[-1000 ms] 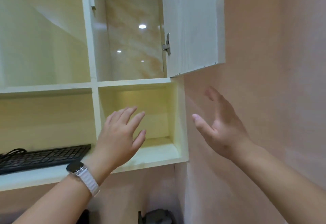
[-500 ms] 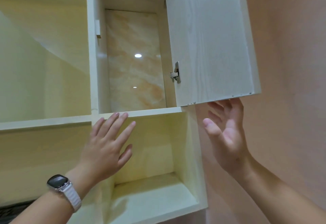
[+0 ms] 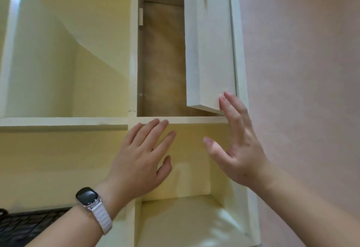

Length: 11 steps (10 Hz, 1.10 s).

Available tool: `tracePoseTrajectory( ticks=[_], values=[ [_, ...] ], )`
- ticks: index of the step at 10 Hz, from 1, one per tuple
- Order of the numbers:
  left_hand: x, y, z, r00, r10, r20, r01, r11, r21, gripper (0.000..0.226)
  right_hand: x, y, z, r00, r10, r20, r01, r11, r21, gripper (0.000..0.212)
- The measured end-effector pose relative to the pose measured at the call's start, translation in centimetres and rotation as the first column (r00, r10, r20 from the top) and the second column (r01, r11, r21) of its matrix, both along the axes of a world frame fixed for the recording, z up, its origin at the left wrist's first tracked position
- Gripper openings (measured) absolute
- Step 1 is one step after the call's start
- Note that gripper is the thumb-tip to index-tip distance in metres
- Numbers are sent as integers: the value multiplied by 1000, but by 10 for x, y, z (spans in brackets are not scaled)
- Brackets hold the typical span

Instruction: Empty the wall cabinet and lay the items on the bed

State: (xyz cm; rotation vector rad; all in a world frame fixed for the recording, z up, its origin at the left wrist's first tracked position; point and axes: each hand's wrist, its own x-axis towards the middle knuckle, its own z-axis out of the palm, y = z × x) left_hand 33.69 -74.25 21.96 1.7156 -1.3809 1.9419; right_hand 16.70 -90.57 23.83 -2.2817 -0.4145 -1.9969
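The pale wall cabinet (image 3: 132,62) fills the view. Its narrow upper compartment (image 3: 161,62) shows a marbled back panel and no items that I can see. The white cabinet door (image 3: 208,42) is swung most of the way across that compartment. My right hand (image 3: 237,145) has its fingers spread, fingertips touching the door's lower right corner. My left hand (image 3: 142,157), with a white-strapped watch on the wrist, is held flat and open in front of the lower cubby (image 3: 187,217), which also looks bare.
A black keyboard (image 3: 25,225) lies on the lower shelf at bottom left. A wide open compartment (image 3: 68,62) sits to the left of the door. A pink wall (image 3: 302,71) borders the cabinet on the right.
The door has swung from wide open toward closed. My right hand rose from under the door's bottom edge to its outer face at the lower corner. The left hand stayed in front of the cubby.
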Motion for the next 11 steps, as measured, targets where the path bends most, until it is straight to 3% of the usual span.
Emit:
tracePoseTrajectory(
  ticks=[2, 3, 5, 7, 9, 11],
  values=[
    [0, 0, 0, 999, -32, -9, 32, 999, -29, 47, 12, -9, 10, 973, -226, -50, 216, 964, -156, 77],
    [0, -2, 0, 999, -54, -3, 54, 997, -49, 44, 20, -9, 15, 886, -455, -92, 428, 877, -217, 78],
    [2, -3, -2, 999, -47, -7, 47, 998, -49, 48, 41, -6, 30, 719, -686, -115, 631, 713, -307, 75],
    [4, -3, -2, 998, -68, -6, 67, 996, -65, 49, 51, -3, 30, 676, -729, -108, 678, 673, -295, 73],
    [2, -1, 0, 999, -41, -23, 41, 999, -25, 50, 36, 9, 32, 648, -713, -269, 642, 701, -312, 76],
    [-16, 10, -9, 988, -84, -133, 87, 996, 19, 52, 13, 24, 15, 694, -657, -295, 617, 754, -225, 66]
  ],
)
